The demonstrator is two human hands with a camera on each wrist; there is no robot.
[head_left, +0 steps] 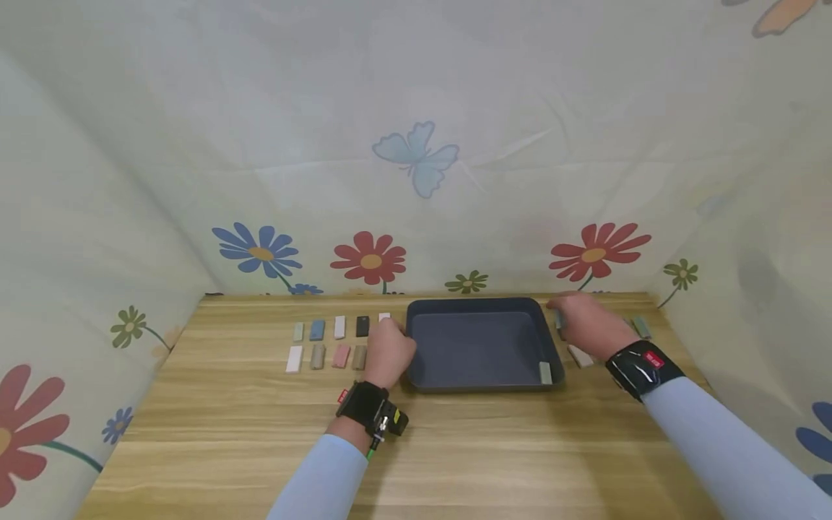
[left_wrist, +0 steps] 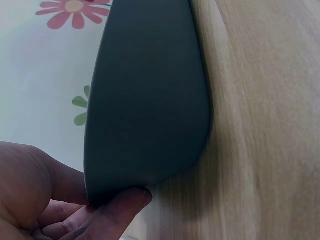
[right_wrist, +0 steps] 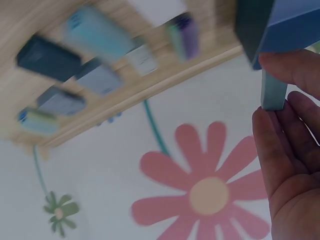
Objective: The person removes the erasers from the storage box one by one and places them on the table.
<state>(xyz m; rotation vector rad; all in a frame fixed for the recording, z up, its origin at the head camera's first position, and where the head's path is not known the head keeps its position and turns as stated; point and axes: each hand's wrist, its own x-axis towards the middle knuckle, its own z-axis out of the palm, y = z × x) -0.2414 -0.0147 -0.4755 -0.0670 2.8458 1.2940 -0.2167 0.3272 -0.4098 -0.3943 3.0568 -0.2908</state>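
Note:
A dark grey rectangular tray (head_left: pixel 477 347) lies on the wooden table, with one pale block (head_left: pixel 545 373) inside its near right corner. My left hand (head_left: pixel 390 352) is at the tray's left side. In the left wrist view, its thumb and fingers (left_wrist: pixel 120 212) pinch the tray's edge at a rounded corner. Beyond the tray's right rim, my right hand (head_left: pixel 596 326) pinches a small pale green block (right_wrist: pixel 273 92) between thumb and fingertips. The right wrist view has this block close beside the tray wall (right_wrist: pixel 292 35).
Left of the tray stand two rows of small blocks, including a blue block (head_left: pixel 316 330), a pink block (head_left: pixel 341 355) and a black block (head_left: pixel 362 326). More blocks lie to the right, among them a green block (head_left: pixel 641 327) and a white block (head_left: pixel 581 356). A flower-printed curtain (head_left: pixel 292 180) borders the table.

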